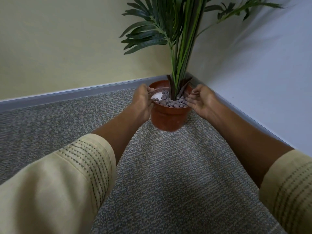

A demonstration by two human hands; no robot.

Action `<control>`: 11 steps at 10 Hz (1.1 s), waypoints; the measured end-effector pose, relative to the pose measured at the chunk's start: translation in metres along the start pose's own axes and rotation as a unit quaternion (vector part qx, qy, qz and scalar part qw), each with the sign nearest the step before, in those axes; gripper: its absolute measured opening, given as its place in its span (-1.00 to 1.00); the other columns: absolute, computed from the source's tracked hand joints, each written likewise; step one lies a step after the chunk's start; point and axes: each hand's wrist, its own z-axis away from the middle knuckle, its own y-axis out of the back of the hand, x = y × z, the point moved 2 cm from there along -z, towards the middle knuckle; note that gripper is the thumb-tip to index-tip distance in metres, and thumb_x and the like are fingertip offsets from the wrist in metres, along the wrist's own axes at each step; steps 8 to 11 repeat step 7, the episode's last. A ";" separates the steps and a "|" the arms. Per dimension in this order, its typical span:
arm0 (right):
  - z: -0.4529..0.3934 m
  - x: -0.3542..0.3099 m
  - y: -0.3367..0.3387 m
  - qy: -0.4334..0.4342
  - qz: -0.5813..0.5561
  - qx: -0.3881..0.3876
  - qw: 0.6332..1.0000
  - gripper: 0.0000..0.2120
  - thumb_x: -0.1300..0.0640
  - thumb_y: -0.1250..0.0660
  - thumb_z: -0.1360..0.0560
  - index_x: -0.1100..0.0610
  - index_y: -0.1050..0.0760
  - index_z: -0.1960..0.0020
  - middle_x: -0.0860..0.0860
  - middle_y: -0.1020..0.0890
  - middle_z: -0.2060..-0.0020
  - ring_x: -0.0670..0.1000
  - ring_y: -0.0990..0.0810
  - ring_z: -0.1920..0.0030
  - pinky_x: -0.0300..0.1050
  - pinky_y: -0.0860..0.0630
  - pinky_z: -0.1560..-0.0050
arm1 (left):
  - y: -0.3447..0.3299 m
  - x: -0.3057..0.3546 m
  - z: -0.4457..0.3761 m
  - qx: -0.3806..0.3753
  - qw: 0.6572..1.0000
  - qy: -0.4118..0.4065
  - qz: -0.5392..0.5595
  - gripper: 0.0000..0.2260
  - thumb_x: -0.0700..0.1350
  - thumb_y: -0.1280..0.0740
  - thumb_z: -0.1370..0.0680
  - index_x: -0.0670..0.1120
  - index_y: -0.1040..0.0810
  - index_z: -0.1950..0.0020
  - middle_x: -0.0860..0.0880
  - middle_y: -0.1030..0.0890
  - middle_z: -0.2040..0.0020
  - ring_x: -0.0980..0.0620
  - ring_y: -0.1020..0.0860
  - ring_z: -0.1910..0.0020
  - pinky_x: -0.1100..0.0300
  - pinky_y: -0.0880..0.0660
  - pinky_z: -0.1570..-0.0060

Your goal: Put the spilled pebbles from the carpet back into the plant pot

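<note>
Head view: round terracotta-coloured plant pot (168, 118) brims with knobbly grey pebbles (175, 102); both hands' fingers loosely curled, cupped.

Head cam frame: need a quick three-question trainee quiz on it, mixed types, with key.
1. True or false: the plant pot lies tipped over on the carpet.
2. Where are the pebbles?
A. scattered on the carpet
B. inside the pot
C. on the sleeve
3. Fill in: the left hand is at the pot's ___ rim.

Key
1. False, it stands upright in the corner.
2. B; no loose pebbles show on the carpet.
3. Left; the right hand is at the opposite rim.
</note>
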 end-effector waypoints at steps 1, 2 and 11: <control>0.002 0.010 0.012 0.008 0.025 0.030 0.999 -0.88 0.24 -0.19 -0.52 0.20 -0.47 0.15 0.25 -0.53 -0.22 0.18 -0.53 -0.22 -0.10 -0.52 -0.15 | -0.002 -0.002 0.003 -0.007 0.993 -0.013 -0.115 -0.86 -0.16 -0.12 -0.56 -0.13 -0.47 0.04 -0.02 -0.53 0.20 0.03 -0.52 0.16 0.31 -0.53 0.32; 0.006 0.012 0.015 0.018 0.050 0.021 0.998 -0.89 0.25 -0.20 -0.52 0.20 -0.50 0.09 0.19 -0.57 -0.15 0.08 -0.56 -0.14 -0.13 -0.51 -0.09 | 0.002 -0.005 0.005 -0.016 0.952 -0.072 -0.296 -0.82 -0.11 -0.14 -0.59 -0.14 -0.51 -0.02 -0.04 -0.56 0.10 -0.05 -0.49 -0.03 0.15 -0.45 -0.02; 0.060 0.020 0.011 0.120 0.394 -0.090 0.907 -0.57 0.31 -0.35 -0.44 0.14 -0.46 -0.30 0.12 -0.53 -0.24 0.04 -0.50 -0.15 -0.15 -0.42 -0.12 | 0.030 -0.038 0.040 -0.131 0.623 -0.185 -0.748 -0.31 0.06 -0.18 -0.59 -0.11 0.14 -0.57 -0.19 0.16 -0.58 -0.15 0.18 -0.56 -0.02 0.06 -0.51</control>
